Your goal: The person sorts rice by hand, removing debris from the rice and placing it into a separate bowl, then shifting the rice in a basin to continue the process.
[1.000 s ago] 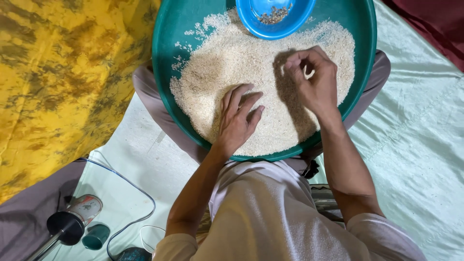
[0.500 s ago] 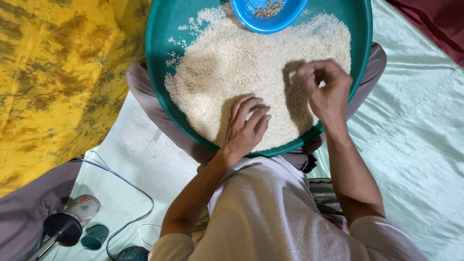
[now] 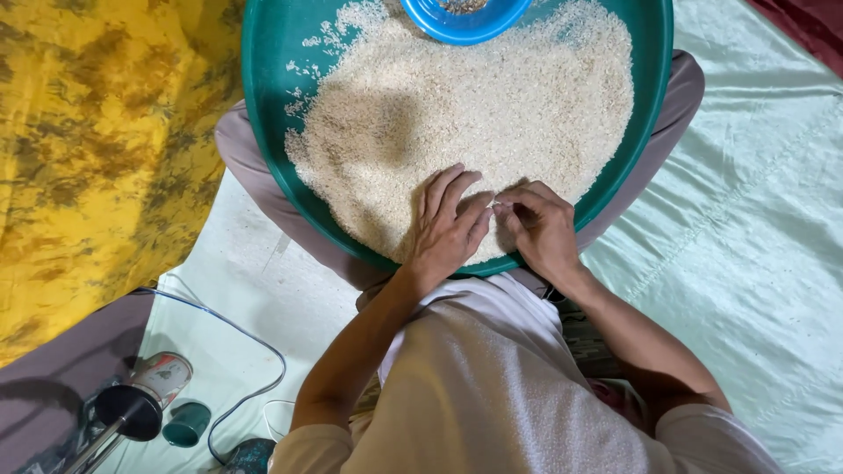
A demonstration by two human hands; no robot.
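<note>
Left hand point(image 3: 446, 230) lies flat, fingers spread on rice point(image 3: 465, 114) at tray's point(image 3: 263, 132) near edge; right hand point(image 3: 540, 230) pinches a speck. I'd worry about grains spilling over that rim if they push.

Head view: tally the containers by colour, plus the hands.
Green tray holding rice: 1
Blue bowl: 1
Small green cup: 1
Hands, left hand and right hand, both resting on the rice: 2
Total: 5
</note>
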